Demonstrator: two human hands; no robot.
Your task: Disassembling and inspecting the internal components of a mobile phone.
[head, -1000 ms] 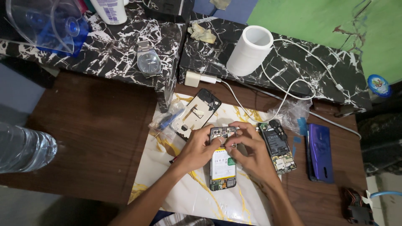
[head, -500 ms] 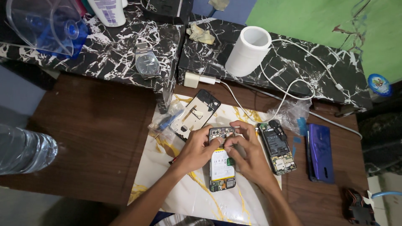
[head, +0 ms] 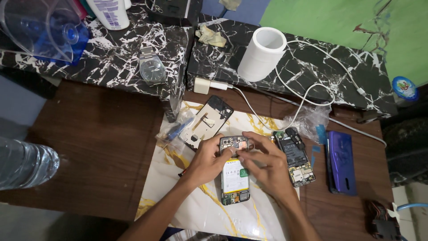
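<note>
Open phone (head: 235,176) lies flat on the mat (head: 187,209) mid-desk, long axis running toward/away from the person, camera end far; left hand (head: 208,159) grips its top-left edge, right hand (head: 264,166) pinches over the camera board, so a slip could tear a flex or shed a screw.

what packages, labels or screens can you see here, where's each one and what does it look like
White bottle: top left on the marbled shelf, blue print on its label.
Label on the opened phone: white and green patch on the battery, between the left hand and right hand.
Clear plastic bag: right of the mat, crumpled, with blue bits.
Round lid: far right, blue rim, printed top.
No lit screens.
</note>
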